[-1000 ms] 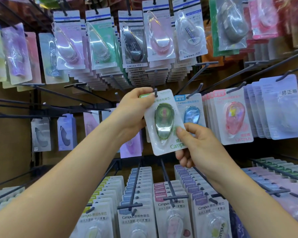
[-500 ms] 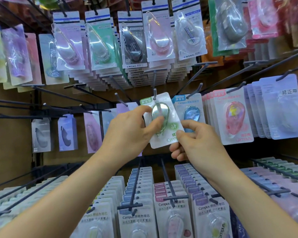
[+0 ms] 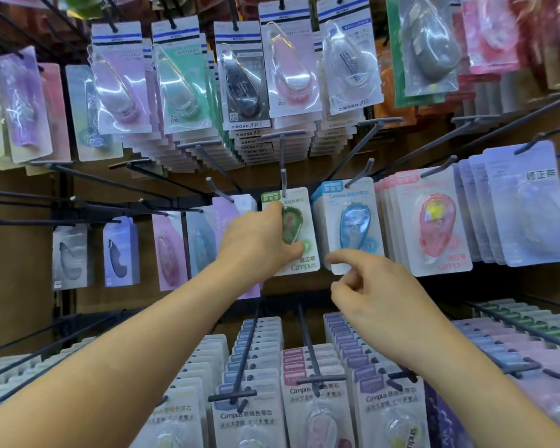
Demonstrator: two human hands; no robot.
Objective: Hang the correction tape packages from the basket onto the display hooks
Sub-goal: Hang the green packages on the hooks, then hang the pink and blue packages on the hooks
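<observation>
Both of your hands are out over the nearest rows of Campus packs [image 3: 249, 412], which hang crowded low in front. Your right hand [image 3: 369, 299] is the nearer one: fingers loosely curled, forefinger out, holding nothing, just under the blue package [image 3: 353, 227]. Whether the fingertip touches that card I cannot tell. Farther in, your left hand [image 3: 259, 244] grips the green package [image 3: 304, 263] by its left side, thumb across the lower front. That package looks threaded on the display hook [image 3: 283, 181], up near the upturned tip, just beside the blue one. Beyond and above hang the MONO AIR packs [image 3: 243, 82].

Watch the release. With the card so near the tip and only one hand on it, letting go early could let it slide off and drop among the lower rows. Pushing it back at a slant could bend the card or tear its hang hole. Your right forefinger could also set the blue package swinging. The basket is out of view, so what remains in it cannot be told.
</observation>
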